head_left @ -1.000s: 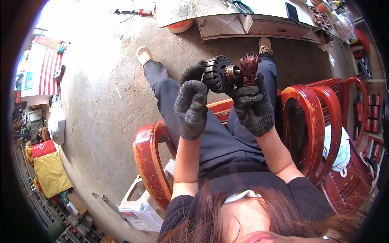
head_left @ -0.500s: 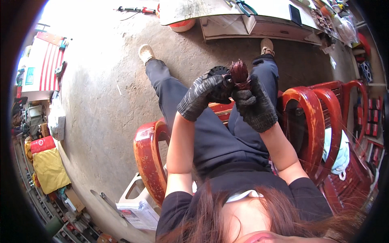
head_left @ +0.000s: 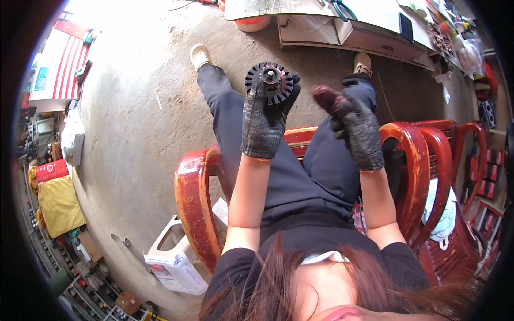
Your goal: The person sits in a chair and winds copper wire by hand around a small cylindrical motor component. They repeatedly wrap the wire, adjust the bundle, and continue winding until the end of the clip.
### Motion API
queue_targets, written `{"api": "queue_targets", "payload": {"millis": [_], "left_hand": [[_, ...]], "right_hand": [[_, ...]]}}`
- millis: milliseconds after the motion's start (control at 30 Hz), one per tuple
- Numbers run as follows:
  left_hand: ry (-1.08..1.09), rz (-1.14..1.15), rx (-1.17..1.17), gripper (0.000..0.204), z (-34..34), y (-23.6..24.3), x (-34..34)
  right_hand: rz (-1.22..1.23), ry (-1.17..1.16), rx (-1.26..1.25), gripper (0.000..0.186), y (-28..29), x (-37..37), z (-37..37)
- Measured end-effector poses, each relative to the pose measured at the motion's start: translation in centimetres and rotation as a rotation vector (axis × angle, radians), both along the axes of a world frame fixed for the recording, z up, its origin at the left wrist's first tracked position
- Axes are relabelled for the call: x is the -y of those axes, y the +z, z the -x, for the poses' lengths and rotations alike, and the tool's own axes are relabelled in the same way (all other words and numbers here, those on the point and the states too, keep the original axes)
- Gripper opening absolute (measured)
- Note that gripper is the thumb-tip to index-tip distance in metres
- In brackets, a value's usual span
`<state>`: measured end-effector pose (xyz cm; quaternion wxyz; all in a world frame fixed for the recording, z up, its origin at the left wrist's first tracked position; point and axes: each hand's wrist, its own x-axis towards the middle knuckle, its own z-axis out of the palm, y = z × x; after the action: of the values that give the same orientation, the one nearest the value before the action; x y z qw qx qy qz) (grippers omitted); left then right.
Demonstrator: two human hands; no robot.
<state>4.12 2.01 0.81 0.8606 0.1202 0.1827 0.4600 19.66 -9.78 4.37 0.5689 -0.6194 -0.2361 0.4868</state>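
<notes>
My left hand [head_left: 262, 125], in a grey-black knitted glove, is raised over my lap and closed round a black, slotted fan-like rotor [head_left: 270, 76]. Its toothed ring faces up, with a metal shaft end at the centre; the part below is hidden in the palm. To the right, my right hand [head_left: 356, 131], gloved alike, grips a short dark red brush [head_left: 324, 97]. The brush head points up and left and is blurred by motion. A gap separates the brush from the rotor.
I sit on a worn red wooden chair [head_left: 194, 184], its armrests close to both elbows. Ahead stands a white workbench [head_left: 369, 40] with pliers [head_left: 342, 9] and a phone [head_left: 406, 28]. A pale plastic stool [head_left: 170, 235] is at lower left, a yellow cloth [head_left: 60, 206] farther left.
The brush has come away from the rotor and moved right and down with my right hand. My left hand has moved left and turned the rotor so its toothed face shows.
</notes>
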Motion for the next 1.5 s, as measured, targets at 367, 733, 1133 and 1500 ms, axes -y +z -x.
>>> {"api": "queue_targets", "payload": {"millis": [367,733,1133,1500], "left_hand": [[0.178,-0.719,-0.513,0.077,0.5,2.8,1.3],[0.047,0.022,0.114,0.038,2.4,-2.7,-1.5],[-0.062,-0.189,0.017,0.048,3.2,0.4,0.1],[-0.287,-0.595,-0.604,0.042,2.8,5.1,-0.4]], "right_hand": [[0.109,0.481,0.079,0.035,-1.1,-2.1,2.1],[0.108,0.469,0.092,0.034,-0.3,-1.0,-0.9],[0.120,0.424,0.099,0.037,-1.1,-1.2,-0.9],[0.063,0.536,0.042,0.033,0.8,-0.8,-1.3]]}}
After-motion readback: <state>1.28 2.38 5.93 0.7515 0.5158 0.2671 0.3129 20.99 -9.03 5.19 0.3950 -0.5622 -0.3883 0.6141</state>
